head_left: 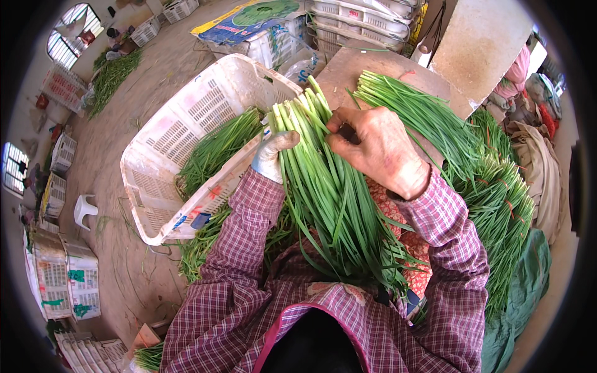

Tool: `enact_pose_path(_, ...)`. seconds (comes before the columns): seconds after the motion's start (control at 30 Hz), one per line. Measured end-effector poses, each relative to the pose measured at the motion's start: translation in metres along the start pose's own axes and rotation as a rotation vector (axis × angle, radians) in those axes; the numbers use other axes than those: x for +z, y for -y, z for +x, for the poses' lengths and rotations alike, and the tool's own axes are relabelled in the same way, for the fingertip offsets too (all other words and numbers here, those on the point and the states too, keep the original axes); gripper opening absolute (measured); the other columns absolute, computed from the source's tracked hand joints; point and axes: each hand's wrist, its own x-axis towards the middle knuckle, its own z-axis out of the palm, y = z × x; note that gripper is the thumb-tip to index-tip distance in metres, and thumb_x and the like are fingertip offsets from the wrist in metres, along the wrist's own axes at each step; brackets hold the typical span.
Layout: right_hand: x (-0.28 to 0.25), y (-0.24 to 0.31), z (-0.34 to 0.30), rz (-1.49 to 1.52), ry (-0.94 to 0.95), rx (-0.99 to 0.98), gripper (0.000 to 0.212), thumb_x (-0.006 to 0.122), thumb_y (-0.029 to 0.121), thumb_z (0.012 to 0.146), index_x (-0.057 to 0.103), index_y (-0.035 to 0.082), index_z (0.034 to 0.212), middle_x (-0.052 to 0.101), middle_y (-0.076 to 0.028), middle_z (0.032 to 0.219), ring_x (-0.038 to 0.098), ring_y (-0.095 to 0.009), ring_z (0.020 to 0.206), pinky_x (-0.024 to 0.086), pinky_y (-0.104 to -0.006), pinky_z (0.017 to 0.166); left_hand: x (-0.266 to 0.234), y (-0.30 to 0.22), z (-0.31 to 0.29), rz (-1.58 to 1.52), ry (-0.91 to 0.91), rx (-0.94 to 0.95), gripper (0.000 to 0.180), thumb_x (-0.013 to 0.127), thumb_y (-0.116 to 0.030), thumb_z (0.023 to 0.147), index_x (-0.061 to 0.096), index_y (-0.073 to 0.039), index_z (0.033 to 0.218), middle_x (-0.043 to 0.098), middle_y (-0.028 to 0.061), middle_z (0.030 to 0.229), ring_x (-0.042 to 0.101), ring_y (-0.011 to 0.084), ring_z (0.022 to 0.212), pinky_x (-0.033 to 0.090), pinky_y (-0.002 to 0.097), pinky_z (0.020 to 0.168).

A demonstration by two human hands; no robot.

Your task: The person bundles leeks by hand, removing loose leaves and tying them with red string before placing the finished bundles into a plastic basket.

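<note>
My left hand [272,155], in a pale, soiled glove, is closed around a thick bunch of garlic chives [323,180]. Its thumb lies across the pale stalks, and its other fingers are hidden behind them. The cut ends point up and away, while the green leaves hang toward my lap. At the bunch's right edge, my bare right hand [379,146] is curled, thumb and forefinger pinched together against the upper stalks. Just left of the bunch stands a white slotted plastic crate [155,146] with more chives [221,146] inside.
Right of me, loose chives [404,105] rest on a board [348,65], beside several tied bundles [497,193]. Green sheeting [522,292] lies below them. Stacked crates [360,25] stand at the back. Trimmings [208,242] lie beneath the near crate; a white stool [85,211] is farther left.
</note>
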Motion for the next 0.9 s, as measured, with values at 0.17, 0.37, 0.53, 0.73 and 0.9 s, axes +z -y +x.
enact_pose_path(0.17,-0.005,-0.01,0.004,0.116,0.033,-0.044,0.018,0.06,0.018,0.077,0.065,0.002,0.082,0.059,-0.022,0.064,0.061,-0.038,0.065,0.049,-0.0433,0.062,0.002,-0.002,-0.002,-0.033,-0.045,-0.052,0.048,0.066,-0.017,0.08,0.049,0.0,0.121,0.063,0.0139,0.106,0.065,0.0255,0.09,0.056,0.0396,0.079)
enact_pose_path(0.37,-0.02,-0.005,0.022,0.288,0.242,0.061,0.028,0.052,0.021,0.082,0.063,-0.002,0.094,0.063,-0.024,0.079,0.064,-0.037,0.078,0.049,-0.0396,0.07,0.018,-0.001,-0.001,0.121,-0.16,-0.041,0.037,0.061,-0.01,0.08,0.055,0.0,0.115,0.065,0.0131,0.097,0.066,0.024,0.083,0.057,0.0367,0.073)
enact_pose_path(0.53,-0.032,-0.01,0.041,0.42,0.231,0.184,0.031,0.049,0.027,0.085,0.064,0.001,0.093,0.064,-0.01,0.074,0.059,-0.019,0.063,0.046,-0.0303,0.062,0.032,-0.004,0.0,0.047,-0.07,-0.119,0.037,0.06,-0.009,0.079,0.055,0.0,0.115,0.065,0.0142,0.096,0.066,0.0254,0.081,0.057,0.0385,0.073)
enact_pose_path(0.73,-0.112,-0.036,0.064,0.259,-0.202,0.124,0.03,0.052,0.033,0.092,0.063,0.007,0.103,0.065,-0.005,0.081,0.052,-0.009,0.056,0.043,-0.0202,0.054,-0.008,0.005,0.003,-0.097,-0.032,-0.08,0.057,0.061,-0.009,0.074,0.046,-0.001,0.128,0.06,0.0165,0.109,0.062,0.0304,0.098,0.051,0.0451,0.087)
enact_pose_path(0.9,-0.116,-0.077,0.077,-0.325,-0.68,-0.231,0.02,0.055,0.025,0.092,0.064,0.01,0.102,0.066,-0.006,0.082,0.061,-0.01,0.068,0.048,-0.022,0.059,-0.076,0.029,0.006,-0.064,-0.186,0.001,0.034,0.065,-0.01,0.07,0.06,0.0,0.102,0.065,0.0139,0.099,0.064,0.0273,0.092,0.053,0.042,0.085)
